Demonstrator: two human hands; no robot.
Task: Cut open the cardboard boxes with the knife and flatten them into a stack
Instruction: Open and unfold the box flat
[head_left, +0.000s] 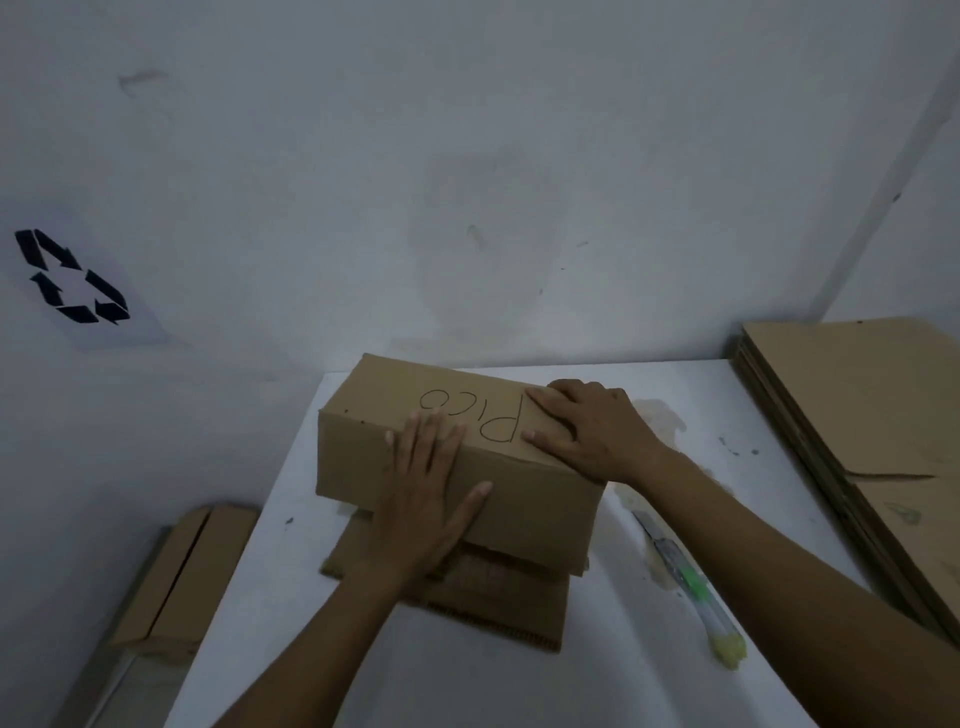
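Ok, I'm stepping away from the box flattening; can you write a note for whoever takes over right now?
Left hand open, flat against the near side of the Pico box. Right hand open, pressing its top at the right end. The box stands unflattened on flattened cardboard on the table; the knife lies to its right, in neither hand. Done: stack of flat sheets at far right. Left: cut and flatten this box, then the other box low at left.

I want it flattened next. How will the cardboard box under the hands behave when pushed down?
The cardboard box probably collapses easily: its near lower edge appears open. It looks hollow and light, resting on flattened cardboard. Pressed unevenly, it may skid on the smooth white table.
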